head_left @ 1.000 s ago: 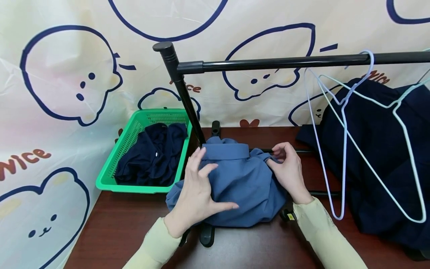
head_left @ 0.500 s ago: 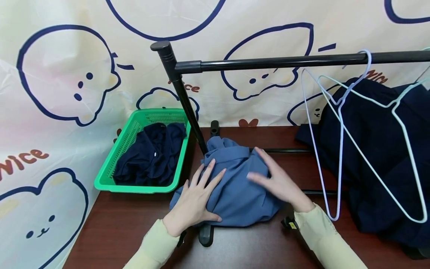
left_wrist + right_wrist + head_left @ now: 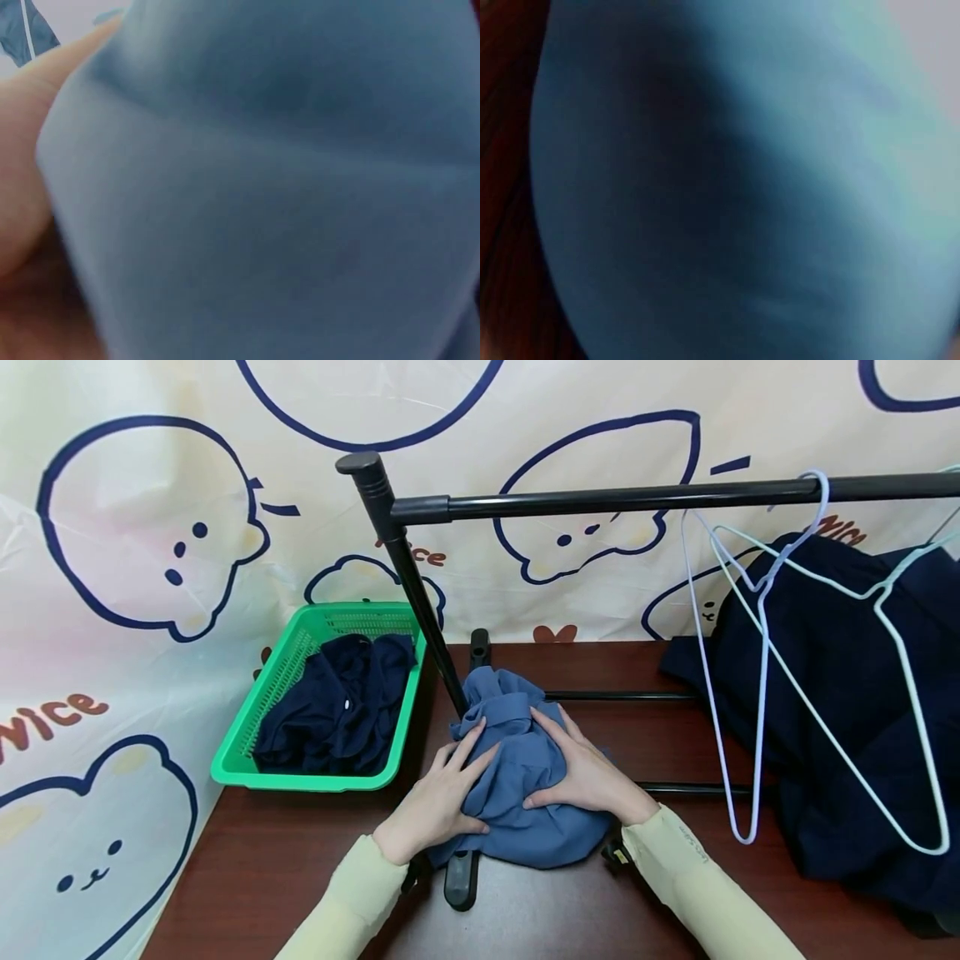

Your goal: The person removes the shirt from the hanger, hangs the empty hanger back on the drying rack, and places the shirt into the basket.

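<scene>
A crumpled blue shirt [image 3: 517, 777] lies bunched on the brown table at the foot of the rack, its collar-like band [image 3: 506, 714] uppermost. My left hand [image 3: 435, 802] presses on its left side with spread fingers. From the right, my right hand [image 3: 585, 768] lies against the cloth, fingers extended toward the band and thumb toward me. Between the two hands the fabric is gathered into folds. In the left wrist view the blue cloth [image 3: 262, 225] fills most of the picture beside part of the hand. Blurred blue cloth [image 3: 667, 187] covers the right wrist view.
A green basket [image 3: 300, 782] with a dark navy garment [image 3: 337, 706] stands at the left. Above runs a black rack rail [image 3: 600, 503], carrying a lilac hanger [image 3: 763, 635] and a pale green hanger [image 3: 911, 677] on the right. Dark clothing [image 3: 847, 735] is behind them.
My right hand has let go of the shirt's right edge and moved left onto the cloth. My left hand has come down onto its left side. The shirt is bunched narrower.
</scene>
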The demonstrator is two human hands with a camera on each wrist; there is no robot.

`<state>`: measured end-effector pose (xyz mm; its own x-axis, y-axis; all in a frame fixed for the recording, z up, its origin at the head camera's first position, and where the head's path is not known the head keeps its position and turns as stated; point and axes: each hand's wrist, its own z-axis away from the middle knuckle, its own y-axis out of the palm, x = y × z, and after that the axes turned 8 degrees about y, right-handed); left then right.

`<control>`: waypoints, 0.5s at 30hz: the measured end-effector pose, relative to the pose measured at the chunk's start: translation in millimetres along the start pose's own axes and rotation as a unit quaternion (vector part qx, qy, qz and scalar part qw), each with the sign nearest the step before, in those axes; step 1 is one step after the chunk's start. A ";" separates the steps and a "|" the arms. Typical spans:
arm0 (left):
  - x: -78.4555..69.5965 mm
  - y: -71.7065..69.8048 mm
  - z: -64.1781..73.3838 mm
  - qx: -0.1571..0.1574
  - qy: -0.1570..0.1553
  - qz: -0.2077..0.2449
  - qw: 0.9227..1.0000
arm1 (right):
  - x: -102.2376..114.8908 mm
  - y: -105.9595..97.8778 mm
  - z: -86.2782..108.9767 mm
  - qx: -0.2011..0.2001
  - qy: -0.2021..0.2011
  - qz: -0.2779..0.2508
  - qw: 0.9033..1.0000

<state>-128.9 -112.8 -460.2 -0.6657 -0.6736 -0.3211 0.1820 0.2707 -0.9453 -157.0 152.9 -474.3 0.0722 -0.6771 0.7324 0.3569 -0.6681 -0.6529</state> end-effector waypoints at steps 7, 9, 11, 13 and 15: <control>2.8 1.1 -5.0 -0.041 0.025 -0.001 0.999 | -2.0 4.9 -11.1 -0.003 -0.017 0.023 1.000; 3.1 1.5 -6.4 -0.058 0.034 -0.017 0.998 | -2.3 6.1 -12.6 -0.004 -0.017 0.023 1.000; 3.4 2.0 -7.9 -0.069 0.039 -0.030 0.996 | -1.6 7.1 -13.2 -0.006 -0.021 0.016 1.000; 3.4 2.0 -9.2 -0.076 0.043 -0.037 0.995 | -1.4 8.8 -14.2 -0.013 -0.032 0.005 0.999; 3.2 1.6 -10.0 -0.080 0.044 -0.036 0.995 | -1.7 11.5 -14.9 -0.025 -0.046 -0.006 0.999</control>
<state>-138.0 -107.7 -462.2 -0.7344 -0.6352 -0.2391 0.0175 0.3345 -0.9422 -166.8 141.8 -485.9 0.1542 -0.6396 0.7531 0.3107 -0.6921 -0.6515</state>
